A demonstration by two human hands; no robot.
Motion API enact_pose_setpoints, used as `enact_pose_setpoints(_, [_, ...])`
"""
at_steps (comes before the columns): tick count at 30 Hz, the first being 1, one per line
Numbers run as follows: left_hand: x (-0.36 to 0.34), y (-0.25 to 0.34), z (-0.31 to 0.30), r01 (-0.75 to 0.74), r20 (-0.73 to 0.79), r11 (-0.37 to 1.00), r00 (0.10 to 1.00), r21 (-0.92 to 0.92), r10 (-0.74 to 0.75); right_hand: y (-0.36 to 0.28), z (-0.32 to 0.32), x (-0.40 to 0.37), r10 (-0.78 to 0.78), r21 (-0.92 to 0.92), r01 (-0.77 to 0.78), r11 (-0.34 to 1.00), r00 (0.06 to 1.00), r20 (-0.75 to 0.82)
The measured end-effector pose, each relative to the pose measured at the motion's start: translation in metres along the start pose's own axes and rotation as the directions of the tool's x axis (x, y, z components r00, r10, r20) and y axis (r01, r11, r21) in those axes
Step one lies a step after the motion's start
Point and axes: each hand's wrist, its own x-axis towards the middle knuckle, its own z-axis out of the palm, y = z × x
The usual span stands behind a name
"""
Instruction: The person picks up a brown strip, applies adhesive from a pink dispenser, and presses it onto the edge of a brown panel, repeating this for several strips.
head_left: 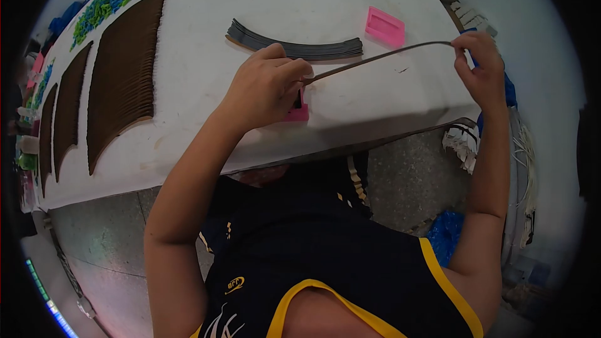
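Grey and thin, the curved strip (pixel 388 54) spans above the white table (pixel 188 75) between my hands. My left hand (pixel 266 87) pinches one end tight over a pink block (pixel 299 114). My right hand (pixel 481 66) pinches the other end.

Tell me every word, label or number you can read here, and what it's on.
Small yellow logo on the dark navy jersey with yellow trim: a few letters, too blurred to read.
White marks at the jersey's lower edge: cut off, unreadable.
Thin dark curved strip, pink rectangular mould, white table: no writing.
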Motion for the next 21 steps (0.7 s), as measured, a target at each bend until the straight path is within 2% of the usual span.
enact_pose_setpoints(2, [0.004,0.003,0.004,0.010,0.023,1.000,1.000,0.008,-0.010,-0.001,-0.009,0.018,-0.094,-0.004,0.093,0.996,0.994,-0.053])
enact_pose_setpoints(3, [0.007,0.005,0.005,0.023,0.044,1.000,0.999,0.017,-0.024,0.000,-0.013,0.027,-0.093,-0.005,0.092,0.996,0.994,-0.055])
enact_pose_setpoints(5, [0.009,0.004,0.012,0.003,0.042,1.000,0.999,0.001,-0.003,0.003,-0.018,0.043,-0.170,-0.095,0.165,0.982,0.984,-0.049])
enact_pose_setpoints(6, [0.013,0.008,0.011,-0.015,0.038,1.000,0.999,-0.014,0.016,0.003,-0.021,0.048,-0.173,-0.094,0.168,0.981,0.984,-0.053])
enact_pose_setpoints(7, [0.015,0.012,0.008,-0.014,0.035,1.000,0.999,-0.008,0.014,0.004,-0.023,0.052,-0.112,-0.058,0.111,0.992,0.994,-0.015])
enact_pose_setpoints(8, [0.015,0.016,0.004,0.096,0.065,0.982,0.994,-0.161,-0.087,0.006,-0.024,0.055,-0.055,-0.024,0.055,0.998,0.998,0.026])
enact_pose_setpoints(9, [0.017,0.021,-0.003,0.206,0.107,0.929,0.978,-0.306,-0.181,0.011,-0.025,0.056,-0.063,-0.022,0.064,0.998,0.998,0.022])
enact_pose_setpoints(10, [0.019,0.019,-0.011,0.207,0.099,0.931,0.978,-0.299,-0.186,0.019,-0.027,0.056,-0.041,0.015,0.040,0.999,0.998,0.042])
enact_pose_setpoints(11, [0.020,0.016,-0.021,0.388,0.286,0.703,0.921,-0.596,-0.265,0.027,-0.028,0.056,-0.022,0.053,0.018,0.998,0.998,0.063])
enact_pose_setpoints(12, [0.020,0.012,-0.029,0.540,0.476,0.355,0.841,-0.763,-0.258,0.036,-0.027,0.054,-0.038,0.059,0.034,0.998,0.998,0.057])
enact_pose_setpoints(13, [0.020,0.010,-0.034,0.536,0.463,0.364,0.844,-0.762,-0.272,0.044,-0.025,0.049,0.091,0.187,-0.125,0.974,0.980,0.178])
enact_pose_setpoints(14, [0.020,0.008,-0.039,0.504,0.447,0.257,0.859,-0.825,-0.251,0.052,-0.022,0.044,0.194,0.291,-0.289,0.912,0.930,0.313])
enact_pose_setpoints(15, [0.019,0.005,-0.043,0.465,0.426,0.145,0.874,-0.873,-0.232,0.058,-0.016,0.038,0.175,0.303,-0.269,0.914,0.936,0.305])
enact_pose_setpoints(16, [0.017,0.000,-0.047,0.459,0.414,0.159,0.876,-0.874,-0.247,0.063,-0.008,0.032,0.164,0.416,-0.345,0.841,0.896,0.412])
enact_pose_setpoints(17, [0.015,-0.006,-0.048,0.446,0.420,0.063,0.875,-0.893,-0.240,0.067,0.001,0.026,0.135,0.506,-0.426,0.750,0.847,0.514])
enact_pose_setpoints(18, [0.013,-0.011,-0.049,0.429,0.425,-0.035,0.876,-0.902,-0.229,0.068,0.011,0.020,0.120,0.515,-0.412,0.752,0.853,0.507])
enact_pose_setpoints(19, [0.011,-0.014,-0.051,0.423,0.416,-0.025,0.878,-0.906,-0.237,0.070,0.020,0.014,0.126,0.568,-0.483,0.666,0.824,0.553])
enact_pose_setpoints(20, [0.008,-0.015,-0.052,0.397,0.404,-0.086,0.866,-0.914,-0.293,0.070,0.028,0.007,0.126,0.608,-0.551,0.572,0.792,0.598])
enact_pose_setpoints(21, [0.007,-0.017,-0.052,0.366,0.394,-0.147,0.851,-0.919,-0.347,0.065,0.035,0.003,0.119,0.613,-0.541,0.576,0.798,0.591])
